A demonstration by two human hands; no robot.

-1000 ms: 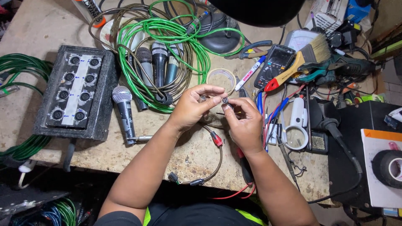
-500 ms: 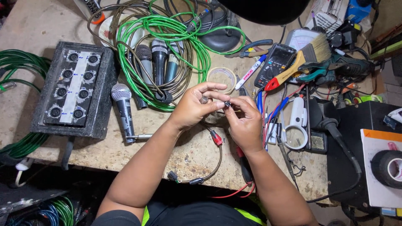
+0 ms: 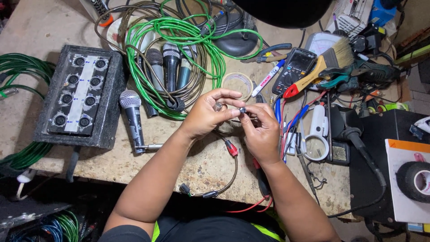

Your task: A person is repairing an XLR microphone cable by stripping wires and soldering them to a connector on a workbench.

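Cluttered with coiled green cable (image 3: 179,40) and tools, the bench (image 3: 197,166) lies under both hands: the left hand (image 3: 204,114) pinches a small silver connector part (image 3: 218,106), and the right hand (image 3: 262,130) pinches a dark round piece (image 3: 242,110) touching it. Either tiny part could slip from such fingertip grips and vanish among the wires. Four microphones (image 3: 170,67), one stage box (image 3: 83,96), one paintbrush (image 3: 322,67) and one multimeter (image 3: 295,69) lie around.

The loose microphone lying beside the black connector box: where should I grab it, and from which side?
Probably by the dark handle of the loose microphone, about midway, coming straight down from above. It lies flat on the workbench, silver mesh head pointing away from the person, plug end toward the near edge. The black connector box crowds its left side, so close the fingers across the barrel. Both hands are busy with a small connector.
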